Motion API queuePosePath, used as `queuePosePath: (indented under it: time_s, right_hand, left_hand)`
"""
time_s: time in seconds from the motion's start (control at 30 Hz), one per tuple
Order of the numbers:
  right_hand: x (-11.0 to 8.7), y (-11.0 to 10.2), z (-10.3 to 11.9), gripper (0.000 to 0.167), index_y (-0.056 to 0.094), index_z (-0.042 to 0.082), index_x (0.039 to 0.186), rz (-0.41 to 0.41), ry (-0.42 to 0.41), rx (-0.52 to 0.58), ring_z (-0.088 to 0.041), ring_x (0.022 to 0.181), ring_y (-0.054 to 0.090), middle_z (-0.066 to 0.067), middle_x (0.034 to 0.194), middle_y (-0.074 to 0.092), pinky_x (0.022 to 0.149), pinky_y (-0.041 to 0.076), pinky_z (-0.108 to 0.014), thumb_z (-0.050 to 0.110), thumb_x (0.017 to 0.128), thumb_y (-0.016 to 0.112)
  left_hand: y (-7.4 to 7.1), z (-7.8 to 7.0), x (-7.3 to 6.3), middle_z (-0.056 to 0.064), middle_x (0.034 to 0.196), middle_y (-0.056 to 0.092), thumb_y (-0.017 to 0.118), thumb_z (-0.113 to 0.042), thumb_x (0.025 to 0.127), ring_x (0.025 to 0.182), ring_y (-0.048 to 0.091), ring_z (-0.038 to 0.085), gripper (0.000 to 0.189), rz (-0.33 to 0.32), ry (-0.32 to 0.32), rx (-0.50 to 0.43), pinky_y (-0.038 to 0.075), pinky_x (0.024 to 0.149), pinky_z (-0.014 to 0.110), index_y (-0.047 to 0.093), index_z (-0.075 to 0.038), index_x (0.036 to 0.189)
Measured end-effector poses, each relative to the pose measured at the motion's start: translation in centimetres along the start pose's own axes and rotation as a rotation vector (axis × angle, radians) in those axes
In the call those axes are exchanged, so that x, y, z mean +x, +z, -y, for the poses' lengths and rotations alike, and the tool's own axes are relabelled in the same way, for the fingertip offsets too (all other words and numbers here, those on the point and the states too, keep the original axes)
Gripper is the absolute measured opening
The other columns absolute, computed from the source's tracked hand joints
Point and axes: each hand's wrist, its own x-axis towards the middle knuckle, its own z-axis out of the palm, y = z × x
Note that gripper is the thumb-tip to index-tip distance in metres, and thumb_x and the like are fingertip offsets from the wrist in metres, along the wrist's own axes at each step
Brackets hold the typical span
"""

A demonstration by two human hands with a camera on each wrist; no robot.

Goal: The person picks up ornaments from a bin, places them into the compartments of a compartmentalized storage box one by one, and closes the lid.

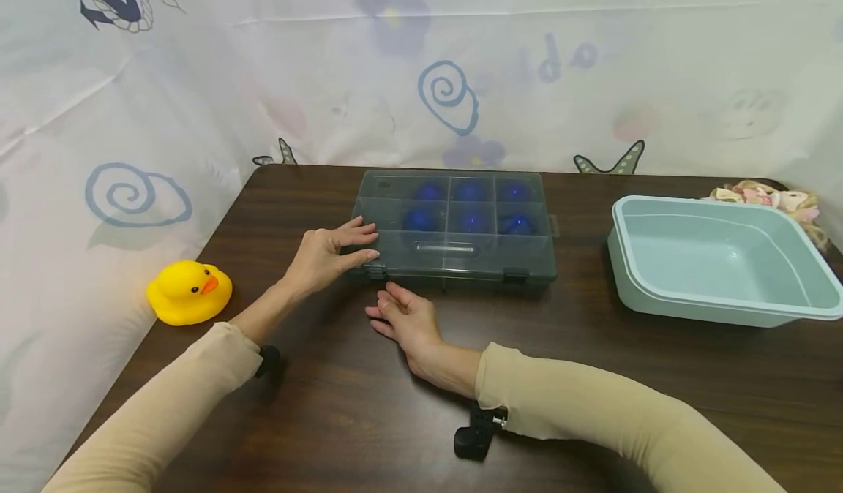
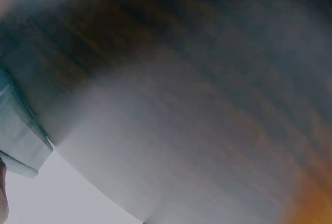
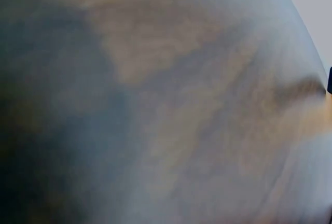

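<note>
A grey see-through compartment box [image 1: 408,255] lies flat on the table with its lid down. Several dark blue round things [image 1: 472,221] show through the lid, in the middle and right compartments. My left hand [image 1: 326,255] is at the box's front left corner, fingers fairly straight over the lid's edge and thumb beside the left latch [image 1: 376,272]. Just in front of that latch is my right hand [image 1: 411,325], its fingers loosely bent and holding nothing; whether a fingertip touches the box I cannot tell. The left wrist view catches a corner of the box [image 2: 23,136]; the right wrist view is mostly blurred.
On the left edge of the table [image 1: 342,405] sits a yellow rubber duck [image 1: 187,293], near the left forearm. A pale green plastic basin [image 1: 718,306] stands at the right, with a doll [image 1: 784,202] partly hidden behind it. A printed cloth [image 1: 527,76] hangs along the back.
</note>
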Motion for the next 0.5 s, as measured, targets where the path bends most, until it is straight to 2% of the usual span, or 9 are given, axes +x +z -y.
queuePosePath:
  time_s: [0.13,0.27,0.4,0.5]
  right_hand:
    - [0.07,-0.19,0.07,0.041,0.040,-0.009,0.137,-0.018,-0.002,0.008,-0.033,0.108,0.062,-0.027,0.131,0.052,0.088,0.053,-0.035,-0.002,0.097,0.045]
    - [0.05,-0.55,0.14,0.038,0.043,-0.010,0.134,-0.009,0.000,0.003,-0.032,0.107,0.063,-0.027,0.130,0.052,0.090,0.052,-0.035,0.000,0.097,0.045]
    - [0.05,-0.67,0.16,0.041,0.038,-0.011,0.137,0.016,-0.008,-0.017,-0.032,0.108,0.063,-0.027,0.134,0.049,0.092,0.051,-0.036,0.000,0.098,0.044]
    - [0.24,-0.64,0.27,0.038,0.042,-0.010,0.133,0.009,0.006,-0.022,-0.028,0.100,0.066,-0.026,0.128,0.053,0.088,0.053,-0.035,0.000,0.097,0.046]
  left_hand:
    - [-0.01,-0.05,0.09,0.008,0.121,0.064,0.074,-0.019,0.080,0.127,0.049,0.023,0.035,0.003,-0.002,0.008,0.052,0.062,0.014,0.069,-0.006,0.112]
    - [-0.06,-0.11,0.04,0.007,0.121,0.064,0.074,-0.019,0.081,0.127,0.049,0.022,0.035,0.005,-0.010,0.005,0.057,0.071,0.028,0.069,-0.006,0.112]
    - [-0.09,-0.21,0.03,0.008,0.121,0.064,0.074,-0.018,0.081,0.128,0.048,0.023,0.034,0.010,-0.015,-0.013,0.056,0.078,0.038,0.069,-0.005,0.112]
    - [-0.09,-0.25,0.06,0.009,0.120,0.064,0.074,-0.018,0.081,0.128,0.048,0.025,0.034,0.012,-0.015,-0.023,0.055,0.082,0.039,0.069,-0.005,0.112]
